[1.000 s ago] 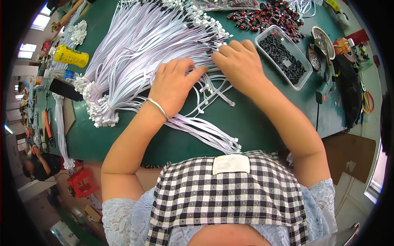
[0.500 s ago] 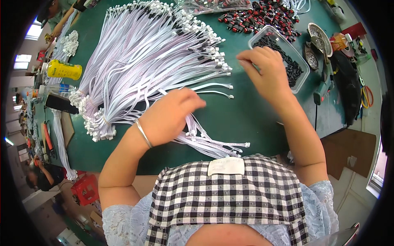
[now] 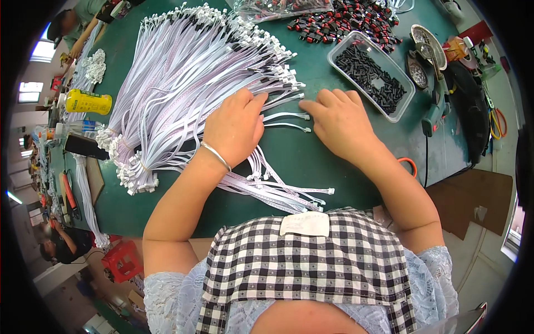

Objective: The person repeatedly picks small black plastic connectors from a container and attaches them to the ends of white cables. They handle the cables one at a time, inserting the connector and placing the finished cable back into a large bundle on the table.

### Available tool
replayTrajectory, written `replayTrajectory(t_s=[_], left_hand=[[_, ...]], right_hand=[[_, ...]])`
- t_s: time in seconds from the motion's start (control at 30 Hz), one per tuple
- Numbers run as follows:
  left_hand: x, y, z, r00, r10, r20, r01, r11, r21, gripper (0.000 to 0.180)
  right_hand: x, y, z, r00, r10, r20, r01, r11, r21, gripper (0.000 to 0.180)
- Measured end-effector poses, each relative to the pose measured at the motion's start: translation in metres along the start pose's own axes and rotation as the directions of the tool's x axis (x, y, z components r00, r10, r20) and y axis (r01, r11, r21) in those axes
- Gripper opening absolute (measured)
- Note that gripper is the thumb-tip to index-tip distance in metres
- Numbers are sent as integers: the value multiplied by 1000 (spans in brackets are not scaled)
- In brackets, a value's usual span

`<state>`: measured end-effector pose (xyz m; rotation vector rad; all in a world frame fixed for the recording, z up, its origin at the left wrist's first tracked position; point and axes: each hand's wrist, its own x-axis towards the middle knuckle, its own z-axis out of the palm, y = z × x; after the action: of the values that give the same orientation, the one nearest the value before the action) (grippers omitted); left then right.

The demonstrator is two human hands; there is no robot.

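A large fan of white flat cables with small white connectors at their ends covers the left and middle of the green table. My left hand, wearing a silver bangle, lies over the cables' right side, with thumb and forefinger closed on a flat cable whose end points toward my right hand. My right hand is curled, its fingertips pinched close to that cable's connector; what they hold is too small to make out. Behind it stands a clear plastic box of short black tube-like pieces.
Red-and-black parts are heaped at the back beside a clear bag. Metal dishes and a green-handled tool lie right. A yellow bottle and black phone are left. Loose cables lie near me.
My right hand has come away from the plastic box toward the cable ends. My left hand has shifted up and closed on a cable. Both hands are now closer together.
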<state>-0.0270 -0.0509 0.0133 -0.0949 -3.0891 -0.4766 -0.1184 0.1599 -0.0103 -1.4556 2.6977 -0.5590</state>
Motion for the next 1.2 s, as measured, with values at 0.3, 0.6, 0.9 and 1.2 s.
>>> replayTrajectory(t_s=[0.3,0.6,0.9,1.2], left_hand=[[-4,0,-3,977,182,111,-173,981,-90,32],[-10,-1,-7,968,213,130,-182,959,-217,29],[2,1,-1,996,51,-79,-64,983,-172,18],[8,-3,0,997,31,-74,-33,999,-24,19]], right_hand=[[4,-7,-3,999,-46,14,44,995,91,28],[15,7,5,996,60,-69,-50,989,141,17],[46,19,14,980,173,98,-193,942,273,11],[31,30,8,993,73,97,-108,902,418,16]])
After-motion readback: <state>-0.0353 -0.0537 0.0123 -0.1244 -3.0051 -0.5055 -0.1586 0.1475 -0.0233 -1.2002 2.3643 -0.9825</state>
